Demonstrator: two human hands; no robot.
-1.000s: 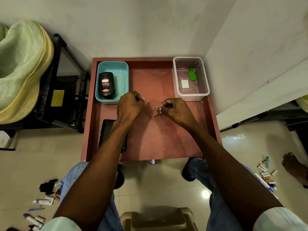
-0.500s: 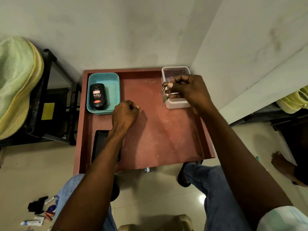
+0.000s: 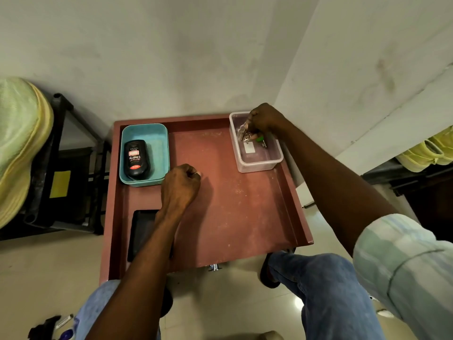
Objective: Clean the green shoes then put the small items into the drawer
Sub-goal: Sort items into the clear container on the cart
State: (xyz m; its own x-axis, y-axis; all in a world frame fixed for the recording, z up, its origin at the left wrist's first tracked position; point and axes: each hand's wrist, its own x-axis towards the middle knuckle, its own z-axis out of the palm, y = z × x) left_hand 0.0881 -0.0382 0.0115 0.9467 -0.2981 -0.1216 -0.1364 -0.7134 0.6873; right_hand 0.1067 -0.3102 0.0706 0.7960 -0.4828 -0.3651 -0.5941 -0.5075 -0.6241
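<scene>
Moved from the tub rim, right hand (image 3: 263, 119) is now pinching silver keys (image 3: 244, 134) inside clear tub (image 3: 259, 163); left hand (image 3: 181, 184) is staying fisted, contents indiscernible, over red drawer (image 3: 245, 217).

A pale mint-green rolled sleeve (image 3: 404, 268) covers the right upper arm. Both forearms are bare. Faded blue denim jeans (image 3: 326, 298) cover the legs.

Dim, greenish indoor light; a soft shadow falls just right of the left hand (image 3: 181, 184). Floor tile (image 3: 297, 303) shows a small glare spot. Wide-angle bending curves the edges; focus stays sharp.
</scene>
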